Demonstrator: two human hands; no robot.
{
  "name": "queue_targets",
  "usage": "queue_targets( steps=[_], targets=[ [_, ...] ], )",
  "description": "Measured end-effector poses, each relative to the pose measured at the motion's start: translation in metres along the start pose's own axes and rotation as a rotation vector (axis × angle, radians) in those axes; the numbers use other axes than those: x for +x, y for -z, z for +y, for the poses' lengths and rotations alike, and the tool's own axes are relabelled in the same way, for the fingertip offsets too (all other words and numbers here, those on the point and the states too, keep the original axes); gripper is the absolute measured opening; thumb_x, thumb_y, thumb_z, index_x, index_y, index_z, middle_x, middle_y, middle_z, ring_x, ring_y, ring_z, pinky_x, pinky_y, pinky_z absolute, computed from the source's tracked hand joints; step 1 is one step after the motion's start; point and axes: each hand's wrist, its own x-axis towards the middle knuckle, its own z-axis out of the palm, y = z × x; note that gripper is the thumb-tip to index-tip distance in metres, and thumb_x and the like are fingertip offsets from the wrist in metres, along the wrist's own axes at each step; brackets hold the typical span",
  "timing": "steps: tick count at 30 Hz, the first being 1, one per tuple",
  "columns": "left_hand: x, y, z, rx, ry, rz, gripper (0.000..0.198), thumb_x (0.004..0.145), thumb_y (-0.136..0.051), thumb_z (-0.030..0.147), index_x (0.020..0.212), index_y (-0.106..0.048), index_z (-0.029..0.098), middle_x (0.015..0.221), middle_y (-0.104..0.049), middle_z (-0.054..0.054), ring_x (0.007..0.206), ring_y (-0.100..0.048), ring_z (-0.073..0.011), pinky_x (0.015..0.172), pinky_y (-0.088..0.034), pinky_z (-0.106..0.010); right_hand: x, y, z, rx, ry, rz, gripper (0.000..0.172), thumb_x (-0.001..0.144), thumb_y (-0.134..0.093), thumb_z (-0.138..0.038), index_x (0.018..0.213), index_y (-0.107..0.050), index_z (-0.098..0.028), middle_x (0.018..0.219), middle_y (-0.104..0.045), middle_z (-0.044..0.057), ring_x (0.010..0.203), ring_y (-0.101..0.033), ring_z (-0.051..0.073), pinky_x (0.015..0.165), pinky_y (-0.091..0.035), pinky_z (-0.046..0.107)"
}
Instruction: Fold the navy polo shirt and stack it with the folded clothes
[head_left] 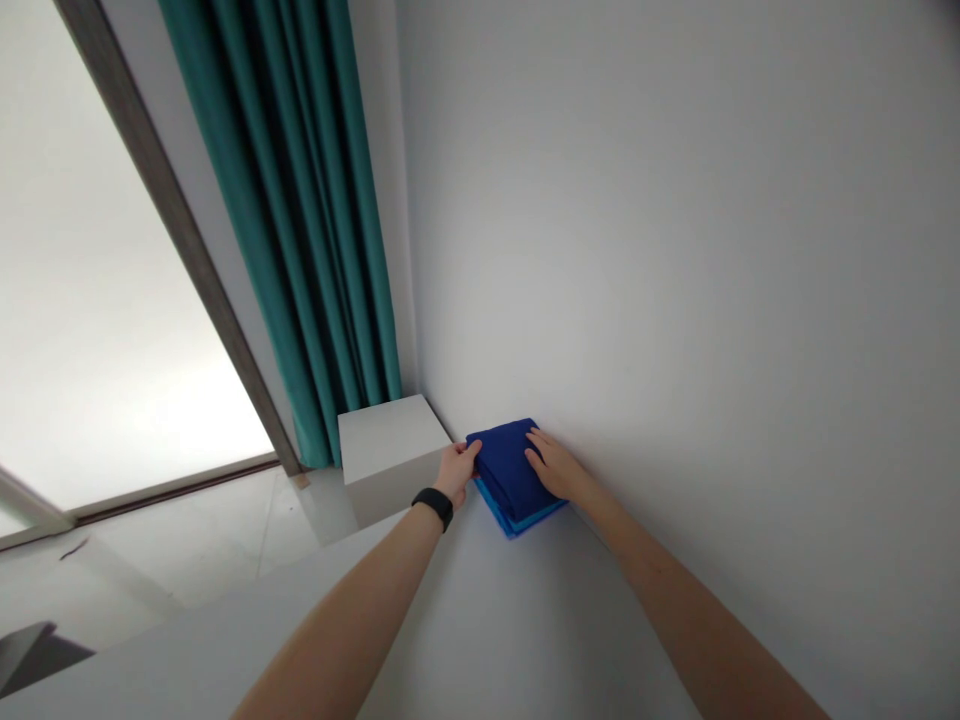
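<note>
A folded dark blue cloth (506, 465) lies on top of a lighter blue folded cloth (517, 522), both on a white surface (480, 620) in the corner against the white wall. My left hand (456, 470), with a black band on its wrist, grips the left edge of the dark blue cloth, fingers curled on it. My right hand (553, 465) lies flat on the right side of that cloth, fingers stretched out and pressing down.
A white box-like block (390, 450) stands just left of the cloths. Behind it hangs a teal curtain (307, 220) beside a large bright window (97, 330) with a grey frame. A glossy white floor (187, 540) lies below to the left.
</note>
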Motion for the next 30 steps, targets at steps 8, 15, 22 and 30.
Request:
queue_targets(
  steps=[8, 15, 22, 30],
  targets=[
    [-0.008, 0.003, -0.004, 0.011, 0.031, 0.015, 0.043, 0.082, -0.07, 0.043, 0.106, -0.049, 0.015, 0.068, -0.058, 0.002, 0.053, -0.055, -0.0108, 0.05, -0.045, -0.023, -0.01, 0.013, -0.013, 0.005, 0.047, 0.044, 0.05, 0.098, -0.027, -0.032, 0.138, -0.048, -0.009, 0.145, -0.046, 0.016, 0.136, -0.04, 0.021, 0.115, -0.031, 0.042],
    [-0.017, 0.005, -0.001, 0.035, 0.073, -0.071, 0.048, 0.078, -0.073, 0.049, 0.105, -0.054, 0.014, 0.066, -0.059, 0.0, 0.05, -0.057, -0.0123, 0.05, -0.049, -0.025, -0.079, 0.017, -0.018, -0.119, 0.203, 0.167, 0.064, 0.087, -0.03, -0.008, 0.151, -0.027, -0.019, 0.152, -0.037, 0.009, 0.142, -0.029, 0.02, 0.118, -0.027, 0.048],
    [-0.024, 0.003, 0.005, 0.047, 0.082, -0.148, 0.029, 0.078, -0.075, 0.036, 0.083, -0.059, 0.013, 0.067, -0.064, -0.004, 0.054, -0.059, -0.0131, 0.052, -0.052, -0.025, -0.087, 0.032, 0.002, -0.269, 0.257, 0.082, 0.082, 0.078, -0.033, 0.004, 0.154, -0.015, -0.022, 0.155, -0.033, 0.008, 0.142, -0.028, 0.02, 0.117, -0.03, 0.044],
    [-0.023, 0.004, 0.003, 0.053, 0.091, -0.173, 0.024, 0.081, -0.071, 0.035, 0.08, -0.061, 0.012, 0.073, -0.067, -0.007, 0.06, -0.061, -0.0148, 0.057, -0.053, -0.028, -0.072, 0.033, 0.005, -0.302, 0.309, 0.026, 0.084, 0.077, -0.028, 0.008, 0.154, -0.016, -0.025, 0.152, -0.039, 0.006, 0.14, -0.034, 0.018, 0.114, -0.036, 0.04]
  ],
)
